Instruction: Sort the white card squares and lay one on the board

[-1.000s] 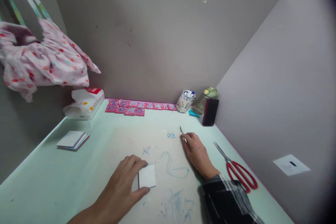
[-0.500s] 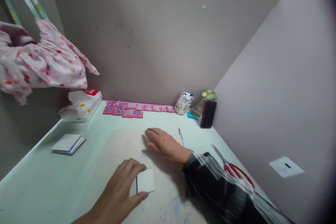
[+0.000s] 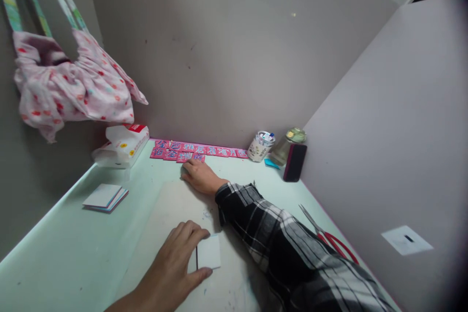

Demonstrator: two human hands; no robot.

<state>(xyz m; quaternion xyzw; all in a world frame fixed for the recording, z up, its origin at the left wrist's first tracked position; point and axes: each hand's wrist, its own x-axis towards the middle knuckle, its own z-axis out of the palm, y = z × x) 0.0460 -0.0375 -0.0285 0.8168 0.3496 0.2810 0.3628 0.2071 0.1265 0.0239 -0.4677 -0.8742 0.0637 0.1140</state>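
Head view: left hand [image 3: 175, 261], palm down with fingers loosely curled, pins a small white square card [image 3: 208, 252] between thumb and fingertips, flat on a beige, ink-smudged mat [image 3: 171, 204]. Right hand [image 3: 199, 175], plaid-sleeved, reaches well beyond the left, fingers flat and holding nothing, fingertips touching the near pink tiles [image 3: 190, 151], which bear blue characters in two rows against the wall. Right of that arm lie red-handled scissors [image 3: 331, 239]; left of the hands, a card stack [image 3: 105, 197].
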